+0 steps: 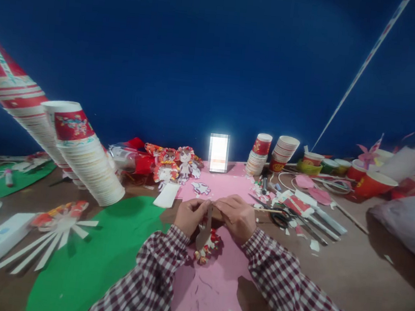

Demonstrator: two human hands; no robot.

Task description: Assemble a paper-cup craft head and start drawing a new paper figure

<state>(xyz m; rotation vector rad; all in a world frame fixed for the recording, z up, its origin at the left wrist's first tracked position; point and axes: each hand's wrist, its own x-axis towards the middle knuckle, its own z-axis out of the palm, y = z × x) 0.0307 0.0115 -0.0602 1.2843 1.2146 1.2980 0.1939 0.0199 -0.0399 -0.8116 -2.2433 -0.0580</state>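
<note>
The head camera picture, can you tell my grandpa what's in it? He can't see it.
The left hand pinches a small paper craft with curly red-and-white edges, the right hand close beside it, above a long pink sheet. To the left are a rounded green sheet and leaning stacks of red-and-white paper cups, before a dark blue backdrop.

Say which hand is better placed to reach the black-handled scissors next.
Right, I'd judge. The right hand is nearer the black-handled scissors, which lie on its side. The left hand is farther away and appears to pinch a paper piece.
</note>
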